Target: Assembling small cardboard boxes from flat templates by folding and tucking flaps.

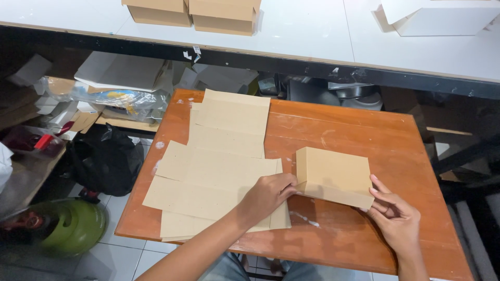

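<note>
A folded brown cardboard box (333,174) rests on the orange wooden table (364,130), tipped slightly with its near edge raised. My left hand (266,195) grips its left near corner, fingers curled against the box side. My right hand (396,216) holds the right near corner from below, fingers spread under the edge. A stack of flat, unfolded brown cardboard blanks (219,166) lies on the left half of the table, partly under my left forearm.
A white workbench (312,36) runs across the back, carrying two brown boxes (195,13) and a white box (442,18). Left of the table are a black bag (104,158), a green gas cylinder (73,226) and piled cardboard and plastic clutter (109,99).
</note>
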